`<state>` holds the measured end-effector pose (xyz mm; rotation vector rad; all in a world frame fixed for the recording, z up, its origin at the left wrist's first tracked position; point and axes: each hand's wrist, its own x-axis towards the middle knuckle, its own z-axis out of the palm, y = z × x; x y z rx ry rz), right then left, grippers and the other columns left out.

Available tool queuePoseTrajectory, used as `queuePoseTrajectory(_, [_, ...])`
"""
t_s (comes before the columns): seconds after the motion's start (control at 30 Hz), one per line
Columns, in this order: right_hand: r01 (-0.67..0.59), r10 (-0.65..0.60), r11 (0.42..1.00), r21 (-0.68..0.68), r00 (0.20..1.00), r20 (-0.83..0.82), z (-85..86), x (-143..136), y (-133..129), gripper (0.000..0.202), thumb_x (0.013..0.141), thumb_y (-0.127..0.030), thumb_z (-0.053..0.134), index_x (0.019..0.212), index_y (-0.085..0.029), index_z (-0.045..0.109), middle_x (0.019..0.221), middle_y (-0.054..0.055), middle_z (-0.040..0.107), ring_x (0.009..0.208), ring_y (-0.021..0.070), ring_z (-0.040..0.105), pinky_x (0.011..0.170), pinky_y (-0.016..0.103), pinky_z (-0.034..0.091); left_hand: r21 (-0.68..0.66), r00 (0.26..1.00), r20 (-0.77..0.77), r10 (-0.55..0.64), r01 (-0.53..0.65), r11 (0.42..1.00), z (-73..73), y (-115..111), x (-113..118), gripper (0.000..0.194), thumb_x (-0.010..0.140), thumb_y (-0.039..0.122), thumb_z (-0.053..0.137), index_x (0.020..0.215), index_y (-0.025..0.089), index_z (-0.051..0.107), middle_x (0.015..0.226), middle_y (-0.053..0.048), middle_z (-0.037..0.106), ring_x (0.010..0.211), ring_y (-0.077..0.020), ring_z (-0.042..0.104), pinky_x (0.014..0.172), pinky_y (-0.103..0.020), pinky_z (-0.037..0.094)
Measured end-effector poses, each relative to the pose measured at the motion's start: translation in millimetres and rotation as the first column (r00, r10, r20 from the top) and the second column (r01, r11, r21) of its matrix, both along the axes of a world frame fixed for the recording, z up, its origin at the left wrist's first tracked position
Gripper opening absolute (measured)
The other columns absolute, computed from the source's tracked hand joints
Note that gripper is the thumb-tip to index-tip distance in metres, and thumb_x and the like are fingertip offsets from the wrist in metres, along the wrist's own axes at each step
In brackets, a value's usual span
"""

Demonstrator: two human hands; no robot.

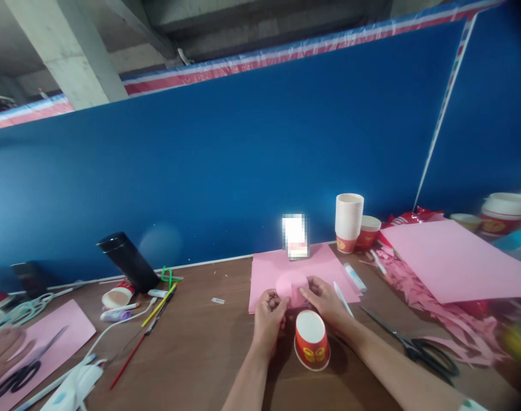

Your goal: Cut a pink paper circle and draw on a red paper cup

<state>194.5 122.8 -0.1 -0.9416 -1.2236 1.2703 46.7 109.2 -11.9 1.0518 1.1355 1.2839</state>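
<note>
My left hand (271, 319) and my right hand (324, 299) hold a small rounded pink paper piece (291, 285) between them, fingers pinched on its lower edges. Beneath it lies a stack of pink sheets (263, 277) against the blue partition. Just in front of my hands, a red paper cup (312, 342) with a yellow pattern stands on the brown table, its white end facing up. A white pen (343, 299) and a glue stick (355, 277) are beside my right hand.
Right: stacked cups (349, 220), black scissors (419, 349), pink paper strips (432, 302) under a large pink sheet (453, 257). Left: a black bottle (129, 262), coloured rods (160, 305), a power strip (74, 388), and another person's hand (5, 348) by scissors on pink paper.
</note>
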Motion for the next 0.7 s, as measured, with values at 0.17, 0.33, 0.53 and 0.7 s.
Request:
queuePoseTrajectory(0.17, [-0.025,0.029,0.998,-0.054,0.997,0.073,-3.0,0,-1,0.035,0.078,-0.04,0.059,0.102,-0.016,0.051,0.07,0.002,0.064,0.061,0.0148,0.059,0.053,0.025,0.042,0.012,0.995,0.078,0.063,-0.065,0.998,3.0,1,-1,0.05,0.069,0.037,0.068,0.108,0.013,0.046,0.049,0.011,0.04,0.037,-0.0015,0.029,0.035,-0.014,0.022])
queuePoseTrajectory(0.33, [-0.07,0.072,0.997,-0.022,0.991,0.112,-3.9,-1,-2,0.034,0.079,-0.036,0.059,0.104,-0.016,0.051,0.075,0.003,0.066,0.067,0.0157,0.061,0.057,0.025,0.043,-0.02,0.992,0.098,0.078,-0.076,0.997,4.0,3,0,0.063,0.067,0.038,0.07,0.116,0.01,0.042,0.048,0.011,0.042,0.036,-0.0024,0.03,0.035,-0.015,0.024])
queuePoseTrajectory(0.53, [-0.041,0.042,0.999,-0.01,0.991,0.128,-10.5,-1,3,0.033,0.078,-0.034,0.059,0.103,-0.016,0.049,0.064,-0.001,0.062,0.057,0.0134,0.057,0.051,0.023,0.039,-0.04,0.999,-0.002,0.047,-0.047,0.998,7.7,0,0,0.066,0.064,0.041,0.07,0.116,0.01,0.046,0.045,0.01,0.044,0.034,-0.0038,0.033,0.034,-0.016,0.025])
queuePoseTrajectory(0.7, [-0.012,0.011,1.0,0.004,0.991,0.134,-14.6,-1,5,0.032,0.078,-0.035,0.06,0.102,-0.017,0.048,0.062,-0.003,0.061,0.056,0.0127,0.056,0.051,0.023,0.038,-0.045,0.998,-0.041,0.047,-0.049,0.998,9.7,-1,0,0.069,0.065,0.041,0.07,0.121,0.01,0.043,0.045,0.01,0.043,0.034,-0.0043,0.034,0.033,-0.016,0.025])
